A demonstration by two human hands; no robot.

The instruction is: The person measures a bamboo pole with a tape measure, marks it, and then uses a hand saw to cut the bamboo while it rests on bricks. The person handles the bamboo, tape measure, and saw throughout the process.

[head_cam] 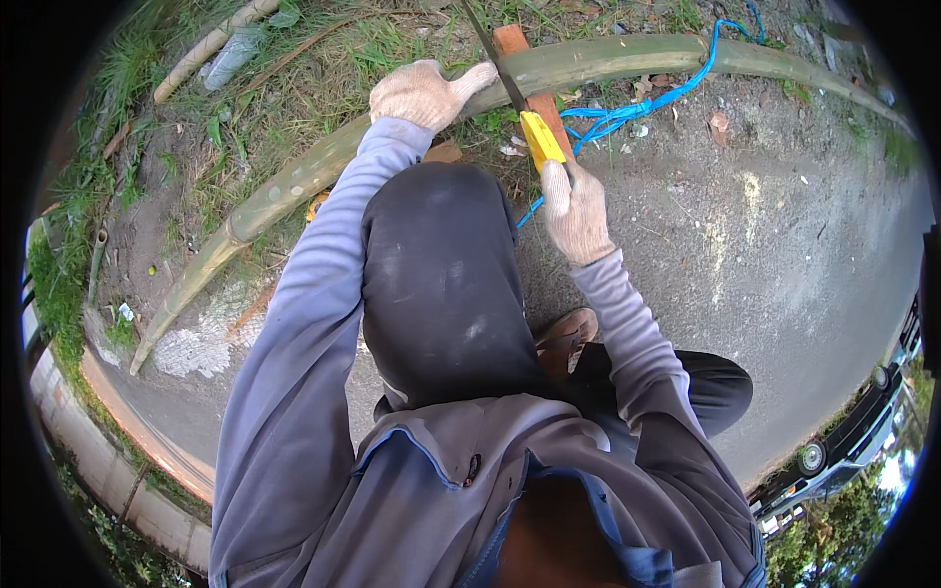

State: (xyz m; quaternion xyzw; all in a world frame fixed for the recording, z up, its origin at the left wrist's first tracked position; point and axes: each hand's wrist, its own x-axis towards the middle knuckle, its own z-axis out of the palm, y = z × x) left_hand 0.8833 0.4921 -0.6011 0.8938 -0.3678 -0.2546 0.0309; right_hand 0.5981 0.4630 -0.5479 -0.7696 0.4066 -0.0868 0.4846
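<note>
A long green bamboo pole [610, 60] runs across the ground in front of my knee, bent by the lens. My left hand [417, 95], in a cream knitted glove, grips the pole from above, its thumb pointing at the saw blade. A handsaw [542, 140] with a yellow-and-black handle is in my gloved right hand [577, 212]. Its dark blade lies across the pole just right of my left thumb; I cannot tell how deep any cut is. Under the pole there is a reddish-brown wooden piece [545, 114], close beside the saw.
Blue plastic twine [625, 112] loops over the pole and trails on the pavement [742, 213]. A yellow-and-black object [316, 206] is partly hidden by my left sleeve. A clear plastic bottle [231, 57] and another pole [209, 48] lie in the grass. Parked vehicles [823, 448] stand at the right.
</note>
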